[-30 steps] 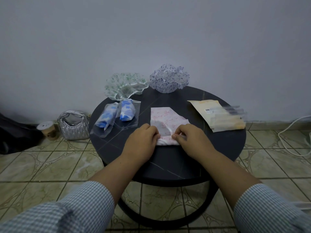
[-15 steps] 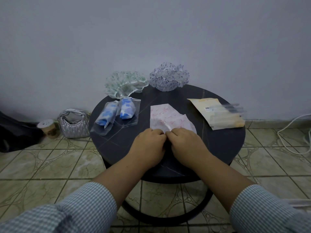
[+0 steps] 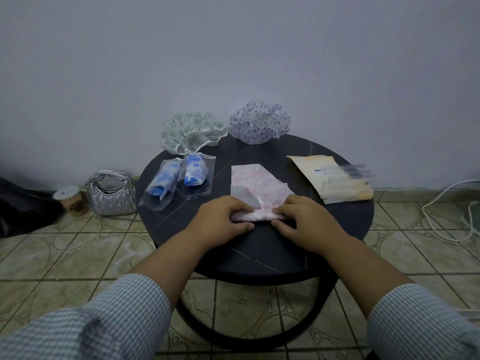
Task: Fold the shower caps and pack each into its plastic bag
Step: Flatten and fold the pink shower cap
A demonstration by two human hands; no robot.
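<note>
A pink-patterned shower cap (image 3: 253, 183) lies flattened on the round black table (image 3: 259, 253), its near edge rolled into a tight strip. My left hand (image 3: 220, 216) pinches the left end of that roll and my right hand (image 3: 305, 220) pinches the right end. Two blue-flowered caps sit rolled inside clear plastic bags (image 3: 179, 181) at the table's left. A green-patterned cap (image 3: 191, 132) and a purple-patterned cap (image 3: 259, 123) rest unfolded at the back edge. A stack of plastic bags with a yellowish pack (image 3: 335, 178) lies at the right.
A silver quilted handbag (image 3: 111, 193) and a paper cup (image 3: 71, 201) stand on the tiled floor left of the table, beside a dark bag (image 3: 20, 206). White cables (image 3: 452, 211) trail over the floor at the right. A plain wall stands just behind the table.
My hands drew together at the cap's near edge, then spread apart along it. The near edge is now rolled into a strip and more of the cap lies flat.
</note>
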